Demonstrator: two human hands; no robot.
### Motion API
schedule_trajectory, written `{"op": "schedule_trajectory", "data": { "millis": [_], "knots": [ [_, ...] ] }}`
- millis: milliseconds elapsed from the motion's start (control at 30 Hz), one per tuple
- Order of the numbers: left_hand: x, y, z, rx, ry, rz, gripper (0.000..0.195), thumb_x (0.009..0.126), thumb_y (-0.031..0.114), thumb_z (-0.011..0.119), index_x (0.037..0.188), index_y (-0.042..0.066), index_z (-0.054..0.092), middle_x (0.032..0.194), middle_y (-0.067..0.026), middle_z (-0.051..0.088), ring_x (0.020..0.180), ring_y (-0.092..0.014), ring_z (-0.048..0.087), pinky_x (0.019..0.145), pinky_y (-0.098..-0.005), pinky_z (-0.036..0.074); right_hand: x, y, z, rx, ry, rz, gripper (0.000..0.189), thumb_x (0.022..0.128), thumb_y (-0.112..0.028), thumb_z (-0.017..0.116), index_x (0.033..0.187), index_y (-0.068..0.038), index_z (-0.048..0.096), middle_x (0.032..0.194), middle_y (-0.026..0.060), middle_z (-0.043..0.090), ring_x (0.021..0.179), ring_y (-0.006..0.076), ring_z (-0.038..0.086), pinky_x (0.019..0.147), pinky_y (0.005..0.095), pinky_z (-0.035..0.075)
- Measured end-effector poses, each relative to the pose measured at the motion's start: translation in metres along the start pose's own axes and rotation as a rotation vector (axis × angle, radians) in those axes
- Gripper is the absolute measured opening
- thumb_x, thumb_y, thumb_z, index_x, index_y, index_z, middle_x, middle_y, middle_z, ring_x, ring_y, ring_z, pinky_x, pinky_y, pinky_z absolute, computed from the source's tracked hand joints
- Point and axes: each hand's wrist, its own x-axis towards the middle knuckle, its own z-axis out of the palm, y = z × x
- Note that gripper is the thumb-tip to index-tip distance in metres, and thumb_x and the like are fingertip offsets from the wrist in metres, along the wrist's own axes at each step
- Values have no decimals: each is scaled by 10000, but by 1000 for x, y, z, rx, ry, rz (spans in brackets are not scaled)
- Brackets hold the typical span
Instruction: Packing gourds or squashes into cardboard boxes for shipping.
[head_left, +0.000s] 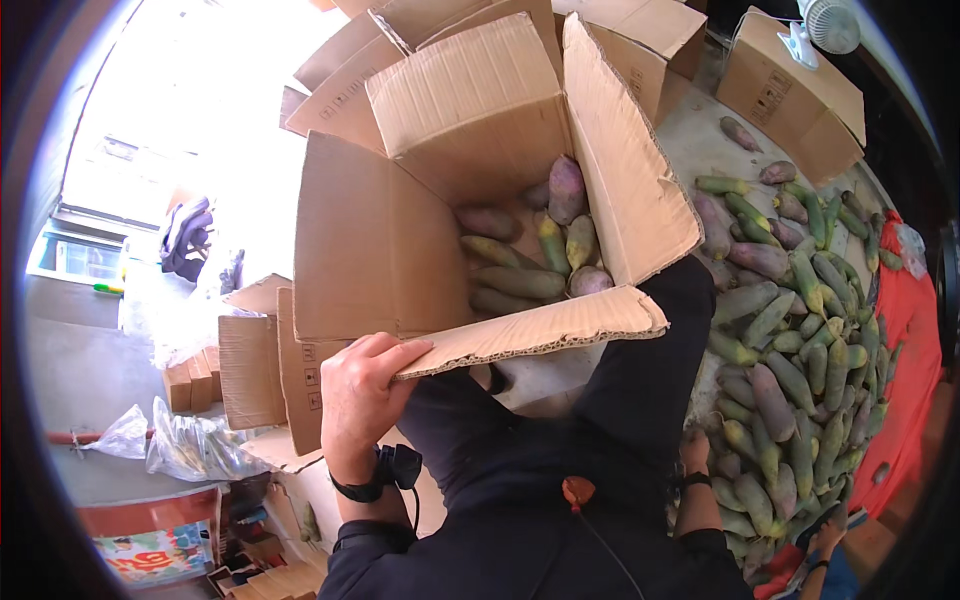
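Observation:
An open cardboard box (382, 240) stands before me between my knees, its flaps spread. Several green radishes (517, 281) and purple-skinned radishes (566, 189) lie on its bottom. My left hand (371, 382) grips the near flap at its left corner, thumb and fingers on either side of the board. Down at my right side, my right hand (695, 448) rests at the edge of a large heap of radishes (795, 375); its fingers are partly hidden, and whether it holds one cannot be told.
More cardboard boxes (637, 45) stand beyond, with another (795, 90) at upper right under a clip-on fan (831, 26). Red sheeting (904, 330) borders the heap. Clear plastic bags (202, 442) lie at left. Another person's hand (827, 534) shows at lower right.

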Motion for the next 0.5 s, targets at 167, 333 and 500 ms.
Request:
{"op": "schedule_trajectory", "data": {
  "millis": [167, 333, 500],
  "knots": [
    [0, -2, 3, -57, 20, 15, 248, 671, 70, 723, 918, 81, 732, 760, -90, 655, 721, -268, 653, 643, -341, 510, 17, -21, -65, 124, 164, -48, 405, 675, -113, 775, 1014, 21, 599, 832, 175, 620, 829, 267, 628, 714, 394, 485],
    [-2, -3, 4, -48, 29, 26, 246, 676, 63, 713, 921, 77, 728, 748, -97, 640, 696, -276, 638, 624, -347, 496, 26, -104, -171, 672, 384, -288, 437, 809, -89, 712, 1198, 12, 540, 1108, 82, 587, 989, 179, 552, 866, 318, 460],
    [-4, -3, 5, -62, 48, 36, 214, 717, 74, 705, 930, 72, 725, 730, -107, 618, 677, -276, 628, 613, -341, 483, -28, -256, -282, 823, 693, -494, 375, 904, -76, 628, 1244, 29, 510, 1183, 102, 568, 1065, 195, 561, 883, 330, 484]
  ]
}}
